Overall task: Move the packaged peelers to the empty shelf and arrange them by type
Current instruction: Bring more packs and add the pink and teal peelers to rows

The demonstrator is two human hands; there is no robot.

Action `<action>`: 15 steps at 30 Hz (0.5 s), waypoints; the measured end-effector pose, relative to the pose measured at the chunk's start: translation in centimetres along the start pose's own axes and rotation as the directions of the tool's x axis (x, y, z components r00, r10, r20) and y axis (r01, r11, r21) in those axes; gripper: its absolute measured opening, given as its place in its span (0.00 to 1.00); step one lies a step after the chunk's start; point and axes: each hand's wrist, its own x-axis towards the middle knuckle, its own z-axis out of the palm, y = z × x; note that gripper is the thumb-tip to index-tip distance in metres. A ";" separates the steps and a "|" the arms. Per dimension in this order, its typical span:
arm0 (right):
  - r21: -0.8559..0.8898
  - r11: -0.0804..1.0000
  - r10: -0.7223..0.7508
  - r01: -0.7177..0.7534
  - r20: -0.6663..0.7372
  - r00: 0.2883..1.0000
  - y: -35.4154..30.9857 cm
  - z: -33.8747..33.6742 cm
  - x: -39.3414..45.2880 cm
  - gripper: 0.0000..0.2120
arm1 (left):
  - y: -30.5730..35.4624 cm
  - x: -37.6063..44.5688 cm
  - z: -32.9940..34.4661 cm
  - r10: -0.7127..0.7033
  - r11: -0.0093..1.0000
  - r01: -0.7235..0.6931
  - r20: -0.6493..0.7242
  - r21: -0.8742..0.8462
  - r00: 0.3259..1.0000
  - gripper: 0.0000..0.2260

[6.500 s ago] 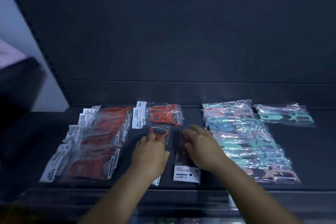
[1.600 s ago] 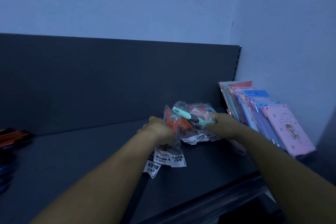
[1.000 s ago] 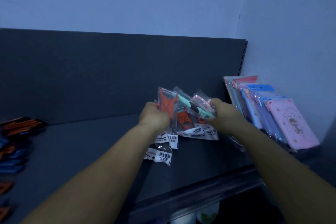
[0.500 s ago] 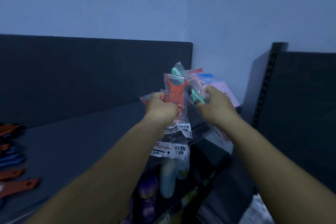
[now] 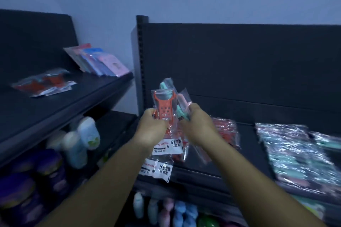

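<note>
One head-worn view looks forward and down, close over dark shelving (image 5: 230, 72).

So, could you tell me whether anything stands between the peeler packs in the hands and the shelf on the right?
Nothing visible does. The left hand and right hand hold the peeler packs in open air above the shelf.

The dark right shelf (image 5: 239, 155) carries red packaged peelers (image 5: 226, 132) and a shiny pastel stack (image 5: 295, 155). The left shelf (image 5: 55, 112) carries some loose peeler packets (image 5: 44, 84) and leaning colourful packs (image 5: 97, 61).
</note>
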 end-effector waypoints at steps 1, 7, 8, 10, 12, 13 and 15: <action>0.006 1.000 0.023 -0.023 -0.016 1.000 1.4 -1.0 -0.5 0.17 | -0.2 -0.2 1.6 0.007 1.000 -0.007 0.031 0.009 0.999 0.09; 0.007 0.985 0.174 -0.174 -0.103 0.979 9.9 -7.1 -2.4 0.16 | -1.1 0.0 10.8 -0.001 0.990 -0.030 0.222 0.138 0.975 0.15; 0.007 0.980 0.199 -0.200 -0.118 0.973 11.3 -7.9 -2.6 0.15 | -1.3 0.2 12.1 0.000 0.982 -0.045 0.235 0.186 0.972 0.16; 0.012 0.971 0.238 -0.238 -0.127 0.963 13.9 -9.5 -2.9 0.12 | -1.8 0.8 14.4 -0.002 0.956 -0.067 0.234 0.284 0.972 0.14; 0.008 0.968 0.250 -0.250 -0.120 0.961 16.3 -10.8 -2.9 0.11 | -2.2 1.3 16.4 -0.008 0.923 -0.081 0.230 0.377 0.973 0.13; 0.003 0.967 0.254 -0.256 -0.112 0.961 17.3 -11.4 -2.9 0.11 | -2.3 1.6 17.2 -0.018 0.900 -0.087 0.236 0.427 0.972 0.13; -0.007 0.961 0.273 -0.275 -0.098 0.957 19.2 -12.3 -2.6 0.12 | -2.5 2.0 18.4 -0.032 0.836 -0.105 0.240 0.538 0.970 0.12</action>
